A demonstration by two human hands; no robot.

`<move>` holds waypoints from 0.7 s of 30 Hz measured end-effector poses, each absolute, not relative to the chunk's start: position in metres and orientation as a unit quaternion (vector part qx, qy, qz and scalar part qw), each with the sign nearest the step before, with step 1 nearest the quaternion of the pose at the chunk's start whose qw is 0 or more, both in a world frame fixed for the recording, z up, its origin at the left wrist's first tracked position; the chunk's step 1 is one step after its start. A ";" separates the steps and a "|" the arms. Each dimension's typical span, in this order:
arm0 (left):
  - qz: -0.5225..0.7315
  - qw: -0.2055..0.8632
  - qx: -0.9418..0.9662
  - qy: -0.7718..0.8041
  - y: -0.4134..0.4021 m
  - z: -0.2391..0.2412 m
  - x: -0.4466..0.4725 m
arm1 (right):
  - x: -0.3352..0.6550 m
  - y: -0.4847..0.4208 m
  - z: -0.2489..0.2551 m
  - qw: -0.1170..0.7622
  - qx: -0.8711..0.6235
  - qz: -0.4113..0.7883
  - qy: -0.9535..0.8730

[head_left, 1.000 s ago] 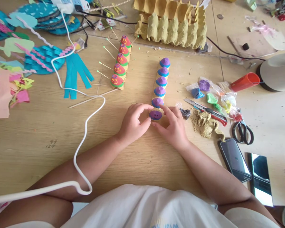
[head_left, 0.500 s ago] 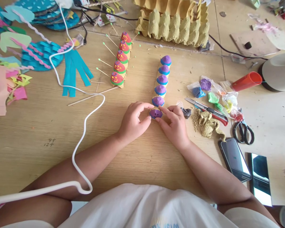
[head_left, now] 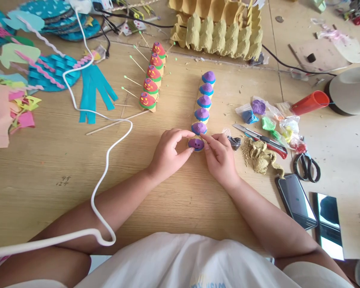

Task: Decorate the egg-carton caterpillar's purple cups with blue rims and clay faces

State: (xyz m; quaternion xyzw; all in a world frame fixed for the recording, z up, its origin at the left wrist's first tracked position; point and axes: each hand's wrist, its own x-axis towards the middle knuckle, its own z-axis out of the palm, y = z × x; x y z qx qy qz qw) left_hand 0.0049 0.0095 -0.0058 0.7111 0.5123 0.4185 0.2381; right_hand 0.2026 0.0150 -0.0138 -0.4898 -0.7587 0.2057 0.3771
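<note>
A strip of egg-carton cups (head_left: 202, 115) lies lengthwise away from me, its cups topped in purple over blue clay. The nearest cup (head_left: 196, 144) has a purple face with small dark eyes and a mouth. My left hand (head_left: 169, 154) curves around this cup's left side, thumb at its front edge and index finger at its upper edge. On the other side, my right hand (head_left: 220, 158) has its index fingertip at the cup's upper right and the thumb by its right edge. Whether a tiny piece sits under the right fingertips cannot be seen.
A red-and-green cup strip (head_left: 150, 86) with pins stands left. Right are bagged clay (head_left: 249, 116), a box cutter (head_left: 265, 140), scissors (head_left: 307, 166), phone (head_left: 296, 202) and red cup (head_left: 310, 103). Egg cartons (head_left: 219, 36) lie behind; a white cable (head_left: 106, 164) crosses left.
My right thumb has drawn back from the front edge of the nearest cup toward its right side, uncovering more of the face. My left hand keeps its place.
</note>
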 end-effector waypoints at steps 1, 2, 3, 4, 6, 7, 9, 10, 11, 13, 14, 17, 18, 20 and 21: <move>0.420 0.239 0.712 0.509 0.010 -0.006 0.005 | 0.202 0.015 -0.014 0.380 -0.489 0.207 -0.758; 0.422 0.240 0.712 0.507 0.010 -0.006 0.005 | 0.202 0.015 -0.014 0.382 -0.487 0.207 -0.757; 0.423 0.242 0.712 0.505 0.010 -0.007 0.005 | 0.202 0.015 -0.013 0.383 -0.486 0.208 -0.757; 0.424 0.244 0.711 0.506 0.011 -0.007 0.005 | 0.202 0.015 -0.013 0.383 -0.486 0.210 -0.757; 0.424 0.245 0.708 0.508 0.011 -0.007 0.004 | 0.202 0.015 -0.013 0.381 -0.487 0.214 -0.756; 0.424 0.245 0.708 0.509 0.011 -0.008 0.004 | 0.202 0.015 -0.013 0.379 -0.489 0.216 -0.756; 0.425 0.244 0.706 0.511 0.011 -0.008 0.004 | 0.202 0.015 -0.013 0.376 -0.490 0.219 -0.755; 0.425 0.244 0.706 0.512 0.011 -0.008 0.004 | 0.202 0.015 -0.013 0.376 -0.489 0.221 -0.755; 0.425 0.245 0.705 0.513 0.011 -0.008 0.004 | 0.202 0.015 -0.013 0.377 -0.488 0.221 -0.755; 0.425 0.248 0.702 0.516 0.011 -0.008 0.004 | 0.201 0.015 -0.013 0.380 -0.487 0.219 -0.755; 0.425 0.249 0.700 0.517 0.011 -0.008 0.004 | 0.201 0.015 -0.013 0.380 -0.487 0.217 -0.756; 0.423 0.250 0.701 0.517 0.011 -0.007 0.004 | 0.201 0.015 -0.012 0.376 -0.491 0.216 -0.756; 0.421 0.249 0.703 0.516 0.011 -0.008 0.004 | 0.201 0.015 -0.012 0.373 -0.493 0.218 -0.755; 0.415 0.245 0.708 0.517 0.011 -0.008 0.004 | 0.200 0.015 -0.012 0.370 -0.497 0.220 -0.754; 0.413 0.243 0.709 0.518 0.011 -0.008 0.004 | 0.200 0.015 -0.012 0.369 -0.498 0.219 -0.754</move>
